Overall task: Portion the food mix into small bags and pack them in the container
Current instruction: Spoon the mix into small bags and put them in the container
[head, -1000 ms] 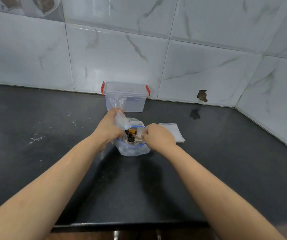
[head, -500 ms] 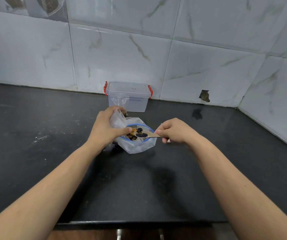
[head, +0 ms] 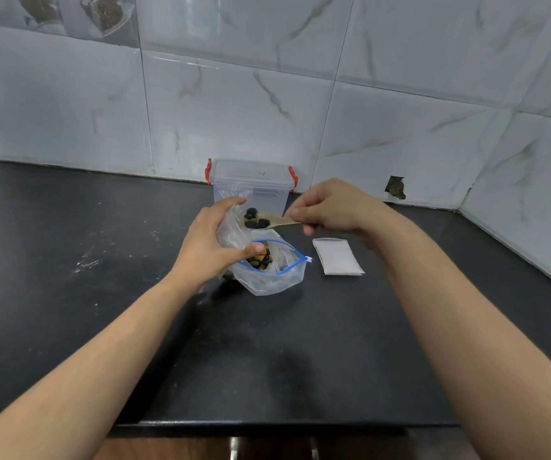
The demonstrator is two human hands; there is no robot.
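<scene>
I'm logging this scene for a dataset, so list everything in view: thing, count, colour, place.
zip bag of food mix: 1, clear with blue seal, open on the counter at centre
small bag: 1, clear, held up beside the spoon
spoon: 1, tan, raised above the zip bag, carrying dark pieces
container: 1, clear with red latches, lid on, against the wall
flat packets: a small stack, white, count unclear, right of the zip bag
counter: 1, black
wall tiles: white marbled, one hole at right
left hand: holds the small bag
right hand: pinches the spoon handle
</scene>
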